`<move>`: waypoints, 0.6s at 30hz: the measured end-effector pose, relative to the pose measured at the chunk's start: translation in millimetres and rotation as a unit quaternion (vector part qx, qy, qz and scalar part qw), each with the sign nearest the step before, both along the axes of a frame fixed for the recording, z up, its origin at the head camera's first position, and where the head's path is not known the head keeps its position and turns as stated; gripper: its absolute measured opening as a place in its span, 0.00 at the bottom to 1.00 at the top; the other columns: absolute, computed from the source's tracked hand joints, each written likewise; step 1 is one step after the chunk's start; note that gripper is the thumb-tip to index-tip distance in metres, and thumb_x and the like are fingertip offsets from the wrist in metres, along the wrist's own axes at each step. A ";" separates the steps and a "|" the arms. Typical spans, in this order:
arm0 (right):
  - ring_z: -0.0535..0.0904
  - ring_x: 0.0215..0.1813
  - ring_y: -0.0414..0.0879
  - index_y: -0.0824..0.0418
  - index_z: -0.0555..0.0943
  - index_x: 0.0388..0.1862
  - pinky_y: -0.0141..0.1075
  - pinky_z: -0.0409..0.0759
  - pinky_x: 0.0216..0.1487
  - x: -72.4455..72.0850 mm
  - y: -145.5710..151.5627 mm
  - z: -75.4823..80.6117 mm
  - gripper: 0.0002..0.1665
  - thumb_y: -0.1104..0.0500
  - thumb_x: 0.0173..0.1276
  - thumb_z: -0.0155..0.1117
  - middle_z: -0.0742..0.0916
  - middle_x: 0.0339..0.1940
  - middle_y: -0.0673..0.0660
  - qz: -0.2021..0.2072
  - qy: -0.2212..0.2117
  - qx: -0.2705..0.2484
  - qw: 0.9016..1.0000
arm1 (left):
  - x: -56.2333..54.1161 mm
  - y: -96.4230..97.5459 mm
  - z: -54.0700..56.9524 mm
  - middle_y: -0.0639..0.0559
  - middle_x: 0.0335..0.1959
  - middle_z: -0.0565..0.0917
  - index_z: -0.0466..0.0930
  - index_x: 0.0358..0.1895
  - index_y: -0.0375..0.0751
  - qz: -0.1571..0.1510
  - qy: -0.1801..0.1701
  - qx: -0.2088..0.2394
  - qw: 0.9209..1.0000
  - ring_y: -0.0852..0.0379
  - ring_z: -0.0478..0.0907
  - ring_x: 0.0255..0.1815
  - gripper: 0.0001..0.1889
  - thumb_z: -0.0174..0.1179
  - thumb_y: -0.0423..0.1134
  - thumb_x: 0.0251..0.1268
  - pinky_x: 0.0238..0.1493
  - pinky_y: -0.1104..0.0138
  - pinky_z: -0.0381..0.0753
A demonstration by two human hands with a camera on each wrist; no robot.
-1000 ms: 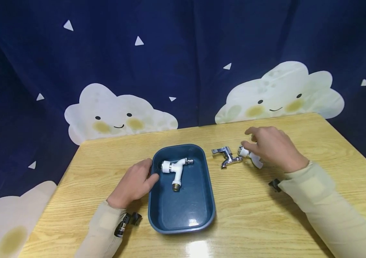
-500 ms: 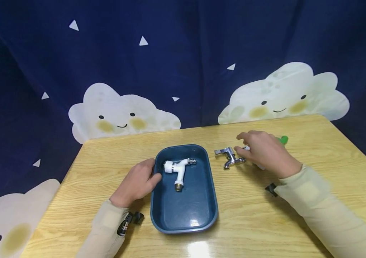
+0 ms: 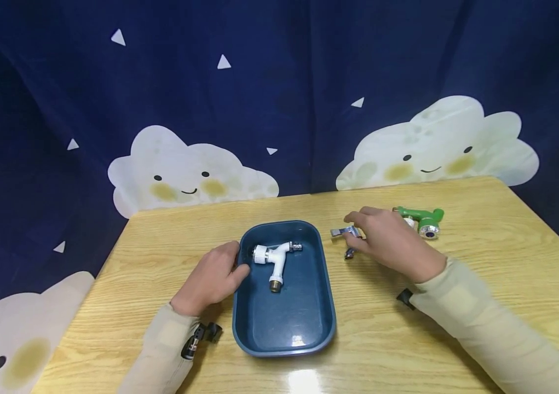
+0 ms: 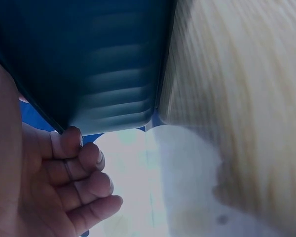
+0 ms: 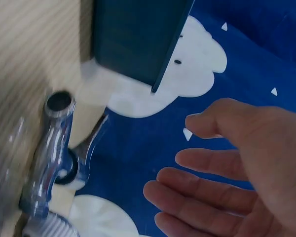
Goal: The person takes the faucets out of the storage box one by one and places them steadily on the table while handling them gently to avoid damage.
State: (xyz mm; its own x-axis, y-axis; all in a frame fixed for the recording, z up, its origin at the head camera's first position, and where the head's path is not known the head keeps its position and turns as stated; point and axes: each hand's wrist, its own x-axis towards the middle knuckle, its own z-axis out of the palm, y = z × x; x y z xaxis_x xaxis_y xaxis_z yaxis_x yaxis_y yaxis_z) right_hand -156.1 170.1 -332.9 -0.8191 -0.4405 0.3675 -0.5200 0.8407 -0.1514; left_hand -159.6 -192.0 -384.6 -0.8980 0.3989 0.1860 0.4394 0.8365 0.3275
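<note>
My left hand (image 3: 212,279) holds the blue plastic tray (image 3: 327,284) at its left rim, thumb over the edge, fingers (image 4: 91,185) along the outside. Inside the tray lies a white tap (image 3: 278,260) with a ribbed knob and brass thread. My right hand (image 3: 390,241) hovers over a chrome lever tap (image 3: 350,254) right of the tray, hiding part of it. In the right wrist view, the chrome tap (image 5: 52,148) lies apart from the spread fingers and thumb.
Behind the right hand lies a green tap (image 3: 419,216) with a chrome cap. A white ribbed knob (image 5: 52,227) shows beside the chrome tap. The wooden table (image 3: 171,235) ends at a blue cloud-patterned curtain (image 3: 304,98).
My right hand has moved left, from over the white tap to over the chrome tap, uncovering the green tap. The left hand stays at the tray; the head view has shifted slightly.
</note>
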 end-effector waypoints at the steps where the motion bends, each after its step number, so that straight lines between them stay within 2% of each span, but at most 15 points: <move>1: 0.83 0.30 0.47 0.64 0.87 0.48 0.45 0.84 0.35 0.8 -2.0 -0.2 0.15 0.56 0.67 0.67 0.90 0.38 0.59 0.003 0.002 -0.002 1.000 | -0.1 0.3 -0.4 0.54 0.23 0.69 0.69 0.29 0.46 0.000 0.001 0.000 1.000 0.58 0.66 0.24 0.08 0.56 0.41 0.63 0.30 0.67 0.65; 6: 0.79 0.27 0.43 0.62 0.87 0.46 0.41 0.81 0.32 4.2 -12.5 -0.6 0.13 0.56 0.67 0.67 0.89 0.35 0.57 0.013 0.014 0.000 1.000 | 0.3 0.4 -0.6 0.54 0.23 0.69 0.69 0.29 0.46 0.003 0.001 0.002 1.000 0.58 0.66 0.24 0.08 0.57 0.41 0.63 0.29 0.67 0.66; 11: 0.76 0.25 0.40 0.61 0.87 0.43 0.38 0.79 0.30 8.8 -18.9 -0.8 0.10 0.58 0.66 0.67 0.87 0.32 0.54 0.026 0.027 0.003 0.999 | 1.1 2.2 -1.1 0.54 0.23 0.68 0.69 0.29 0.46 -0.008 0.001 0.002 1.000 0.58 0.66 0.24 0.08 0.57 0.41 0.63 0.29 0.67 0.65; 18: 0.79 0.27 0.40 0.63 0.87 0.44 0.38 0.82 0.31 8.4 -30.2 2.2 0.12 0.59 0.65 0.68 0.87 0.32 0.54 0.053 0.052 0.014 0.997 | 0.3 1.3 -0.5 0.54 0.23 0.68 0.69 0.30 0.46 -0.004 0.009 0.001 1.000 0.57 0.66 0.24 0.08 0.57 0.41 0.63 0.30 0.67 0.65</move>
State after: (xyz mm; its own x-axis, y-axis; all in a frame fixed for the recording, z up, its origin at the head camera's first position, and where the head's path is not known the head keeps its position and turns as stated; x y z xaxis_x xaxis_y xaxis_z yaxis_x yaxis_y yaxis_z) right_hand -147.7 139.9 -330.7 -0.7259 -0.5331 0.4346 -0.6171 0.7838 -0.0692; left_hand -159.3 -190.7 -385.1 -0.8915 0.4051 0.2027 0.4513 0.8327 0.3208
